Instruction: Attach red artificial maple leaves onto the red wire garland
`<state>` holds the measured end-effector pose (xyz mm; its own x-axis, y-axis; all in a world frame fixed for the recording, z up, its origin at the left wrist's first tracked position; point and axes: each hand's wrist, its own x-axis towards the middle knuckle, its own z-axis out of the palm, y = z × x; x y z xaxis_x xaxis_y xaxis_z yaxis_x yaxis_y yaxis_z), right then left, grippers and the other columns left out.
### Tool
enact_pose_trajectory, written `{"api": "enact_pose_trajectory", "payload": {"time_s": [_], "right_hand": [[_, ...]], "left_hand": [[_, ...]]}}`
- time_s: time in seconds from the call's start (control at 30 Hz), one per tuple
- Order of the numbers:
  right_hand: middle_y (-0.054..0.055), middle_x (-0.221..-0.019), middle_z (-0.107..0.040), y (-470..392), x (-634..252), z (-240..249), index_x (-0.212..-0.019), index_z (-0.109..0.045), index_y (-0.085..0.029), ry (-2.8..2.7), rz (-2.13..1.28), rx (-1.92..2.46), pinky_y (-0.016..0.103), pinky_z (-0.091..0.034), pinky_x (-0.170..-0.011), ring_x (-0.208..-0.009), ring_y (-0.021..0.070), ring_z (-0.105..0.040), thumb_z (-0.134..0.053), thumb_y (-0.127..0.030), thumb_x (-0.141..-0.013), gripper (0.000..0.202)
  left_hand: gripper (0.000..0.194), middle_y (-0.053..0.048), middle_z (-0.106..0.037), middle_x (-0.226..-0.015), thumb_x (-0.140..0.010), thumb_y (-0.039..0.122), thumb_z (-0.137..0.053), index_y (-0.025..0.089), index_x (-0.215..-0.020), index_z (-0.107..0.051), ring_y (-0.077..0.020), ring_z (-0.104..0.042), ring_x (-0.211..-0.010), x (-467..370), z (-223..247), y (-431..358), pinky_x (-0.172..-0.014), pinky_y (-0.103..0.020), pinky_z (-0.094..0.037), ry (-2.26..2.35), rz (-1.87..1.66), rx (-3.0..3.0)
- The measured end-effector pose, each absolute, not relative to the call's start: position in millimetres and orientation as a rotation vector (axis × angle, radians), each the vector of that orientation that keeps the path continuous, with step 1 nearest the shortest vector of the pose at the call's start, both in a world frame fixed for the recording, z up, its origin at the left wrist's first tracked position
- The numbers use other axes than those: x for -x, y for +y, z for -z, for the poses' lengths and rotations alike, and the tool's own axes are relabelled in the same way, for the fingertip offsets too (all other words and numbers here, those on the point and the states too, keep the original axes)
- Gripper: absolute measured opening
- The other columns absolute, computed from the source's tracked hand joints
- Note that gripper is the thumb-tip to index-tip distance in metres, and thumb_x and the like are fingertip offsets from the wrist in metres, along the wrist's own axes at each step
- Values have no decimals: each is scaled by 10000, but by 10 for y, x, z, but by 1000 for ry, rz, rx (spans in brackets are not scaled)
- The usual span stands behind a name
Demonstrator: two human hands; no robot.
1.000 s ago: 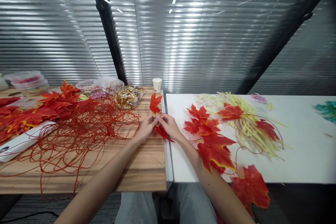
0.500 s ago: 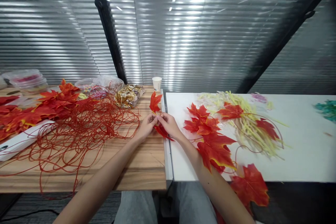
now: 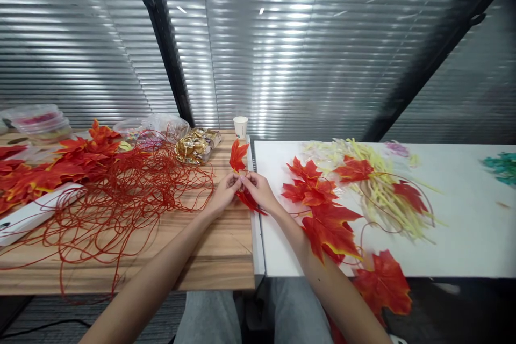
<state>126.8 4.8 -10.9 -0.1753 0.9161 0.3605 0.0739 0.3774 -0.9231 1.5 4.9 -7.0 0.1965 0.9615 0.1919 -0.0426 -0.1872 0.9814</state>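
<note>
Close in, looking past the right forearm (image 3: pixel 322 274) to a string of red leaves (image 3: pixel 328 226), trailing to the near edge of the white desk (image 3: pixel 463 226) and beyond it. Farther out, over the seam beside the wooden desk (image 3: pixel 217 266), meeting fingertip to fingertip – left hand (image 3: pixel 226 192) and right hand (image 3: pixel 259 191), both with grip pinched on the stem end of the upper leaf (image 3: pixel 238 155). Too small to tell whether also pinching cord there.

Just beyond the grip, pointing away from the body along its long axis, with the blade slightly nearer the left fingertips. On the near side, slanting down and rightward under the right hand, so nearer to that one: the lower leaf (image 3: pixel 248 201). To the left, apart from the left hand, spread over the wood in loose loops of red cord (image 3: pixel 133 188), with heaped leaves (image 3: pixel 76 166) behind. Off to the right, strewn with yellow strips (image 3: pixel 382 199). Farther still, past the gold packets (image 3: pixel 193 149), up to a paper cup (image 3: pixel 241 127) in front of the blinds (image 3: pixel 262 64)
</note>
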Motion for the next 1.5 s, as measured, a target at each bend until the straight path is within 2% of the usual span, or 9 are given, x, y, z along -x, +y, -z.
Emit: {"api": "enact_pose_trajectory", "payload": {"time_s": [0.8,1.3,1.5], "right_hand": [[-3,-600,-582,32,-1270,61,-645,-534,-168,-1520,-984,893,231,-414,-587,-578,123,-542,-505,-369,-784,246],[12,-620,-587,37,-1274,62,-692,-541,-168,-1504,-1042,891,245,-445,-594,-596,136,-558,-515,-404,-769,250],[-2,-603,-568,21,-1273,55,-673,-537,-169,-1514,-991,865,236,-424,-586,-570,123,-537,-504,-364,-783,226]], "left_hand": [[233,26,-521,-595,-719,368,-569,146,-691,-504,-95,-480,-573,-19,-6,5,-585,-213,-372,942,-1263,-1416],[269,22,-518,-622,-723,412,-549,150,-691,-492,-98,-474,-589,-29,6,-7,-584,-215,-373,930,-1267,-1393],[273,24,-507,-631,-728,413,-540,148,-694,-485,-97,-467,-599,-24,41,22,-585,-213,-367,970,-1257,-1420]]}}
